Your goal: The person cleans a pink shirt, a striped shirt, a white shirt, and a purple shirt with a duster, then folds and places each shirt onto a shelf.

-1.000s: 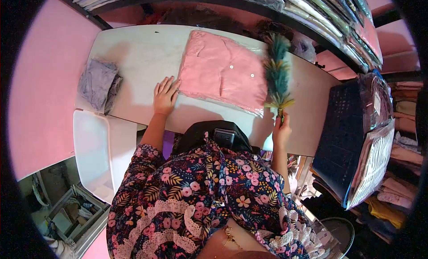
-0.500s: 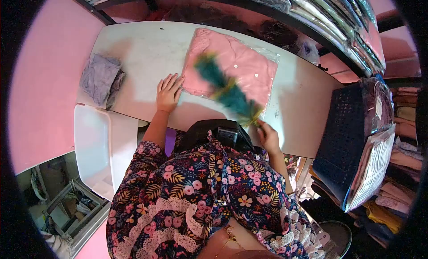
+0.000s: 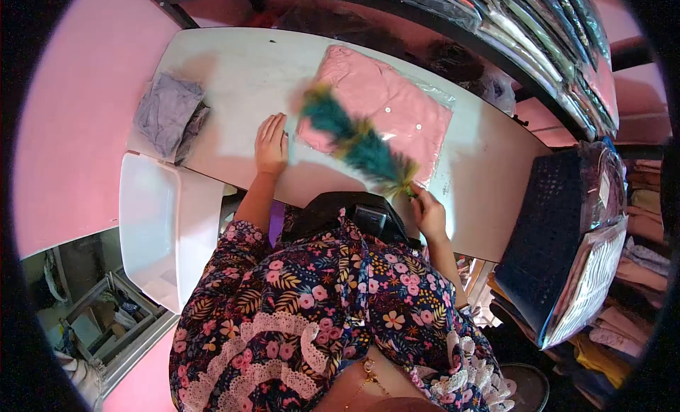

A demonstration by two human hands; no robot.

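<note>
While right hand (image 3: pixel 428 213) grips feather duster (image 3: pixel 365 151) over bagged pink garment (image 3: pixel 411 109), left hand (image 3: pixel 272 144) flat, released, on table (image 3: pixel 234 72)

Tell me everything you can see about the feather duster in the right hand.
The feather duster has a long fluffy head of teal-green feathers with yellowish bands midway and at the base. It is blurred in the picture. It slants across the pink garment in its clear plastic bag, tip toward the left hand, base near the table edge. The right hand grips its base. Whether the feathers touch the bag cannot be told.
</note>
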